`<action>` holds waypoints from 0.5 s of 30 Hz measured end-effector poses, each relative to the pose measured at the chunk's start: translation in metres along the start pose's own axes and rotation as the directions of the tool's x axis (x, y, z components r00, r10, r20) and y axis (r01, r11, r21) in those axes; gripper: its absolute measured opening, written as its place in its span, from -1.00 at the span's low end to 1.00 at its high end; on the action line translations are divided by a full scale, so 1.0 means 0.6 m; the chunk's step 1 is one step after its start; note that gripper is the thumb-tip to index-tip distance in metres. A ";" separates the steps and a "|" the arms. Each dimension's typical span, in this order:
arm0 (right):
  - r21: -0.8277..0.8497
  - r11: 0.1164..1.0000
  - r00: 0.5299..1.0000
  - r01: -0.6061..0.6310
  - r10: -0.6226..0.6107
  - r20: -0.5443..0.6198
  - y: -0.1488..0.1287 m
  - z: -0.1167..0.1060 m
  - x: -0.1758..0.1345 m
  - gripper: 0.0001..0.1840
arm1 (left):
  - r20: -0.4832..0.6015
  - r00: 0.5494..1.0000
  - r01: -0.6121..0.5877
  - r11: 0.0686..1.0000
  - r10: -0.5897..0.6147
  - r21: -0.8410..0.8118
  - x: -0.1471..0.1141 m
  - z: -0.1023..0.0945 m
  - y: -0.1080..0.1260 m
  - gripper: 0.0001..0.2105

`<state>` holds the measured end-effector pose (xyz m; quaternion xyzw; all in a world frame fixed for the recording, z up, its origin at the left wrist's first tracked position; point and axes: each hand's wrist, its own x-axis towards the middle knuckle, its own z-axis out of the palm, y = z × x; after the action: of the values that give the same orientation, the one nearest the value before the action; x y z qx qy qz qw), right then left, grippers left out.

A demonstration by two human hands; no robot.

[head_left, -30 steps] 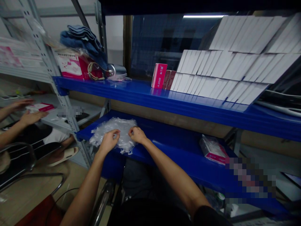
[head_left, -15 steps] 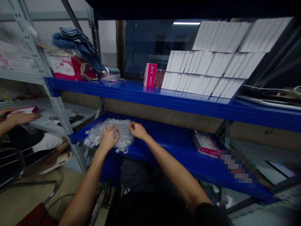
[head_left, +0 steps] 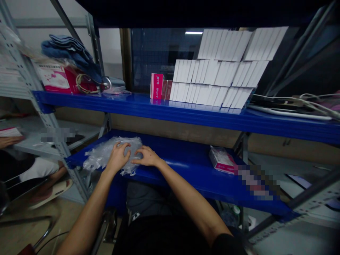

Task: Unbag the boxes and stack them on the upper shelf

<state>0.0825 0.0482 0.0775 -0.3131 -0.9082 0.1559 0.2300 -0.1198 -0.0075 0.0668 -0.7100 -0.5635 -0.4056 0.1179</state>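
Observation:
A heap of clear plastic bags [head_left: 97, 156] lies on the lower blue shelf [head_left: 180, 156]. My left hand [head_left: 118, 156] rests over the heap, with its fingers curved and the thumb apart from them. Close by, my right hand [head_left: 147, 156] is at the heap's right edge, thumb and fingers spread toward the left hand. Nothing shows in the grasp of either hand. Farther right on the same shelf sits a pink and white box [head_left: 222, 162] with clear plastic about it.
White boxes [head_left: 209, 72] stand stacked on the upper blue shelf [head_left: 138, 104], beside a pink box [head_left: 156, 86]. Blue folded cloth [head_left: 69, 49] tops a larger pink box [head_left: 57, 78] at left. A co-worker's hand [head_left: 9, 141] holds a pink-and-white box. Cables [head_left: 305, 101] lie at right.
My right hand has opened from a pinch and come nearer my left hand. My left thumb and fingers have parted slightly. The whole view has shifted, so the shelves appear farther left.

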 end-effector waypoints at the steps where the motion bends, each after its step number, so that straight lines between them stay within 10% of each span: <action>1: -0.017 0.999 0.999 0.044 -0.044 0.022 0.002 0.007 -0.005 -0.48 | 0.005 1.000 -0.005 1.000 0.005 -0.001 0.000 -0.001 0.002 -0.77; 6: -0.023 0.988 0.984 0.155 -0.156 -0.086 0.002 0.029 -0.020 -0.90 | 0.057 0.998 -0.009 0.999 0.006 0.052 -0.007 -0.010 0.002 -0.75; 15: 0.117 0.991 0.894 0.062 -0.003 -0.448 0.015 -0.045 -0.035 -0.85 | 0.134 0.981 -0.157 0.982 0.142 0.102 0.001 -0.020 0.014 -0.88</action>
<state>0.1157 0.0451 0.0897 -0.3098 -0.8244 0.1340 0.4544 -0.1174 -0.0175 0.0771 -0.7669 -0.5367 -0.3175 0.1518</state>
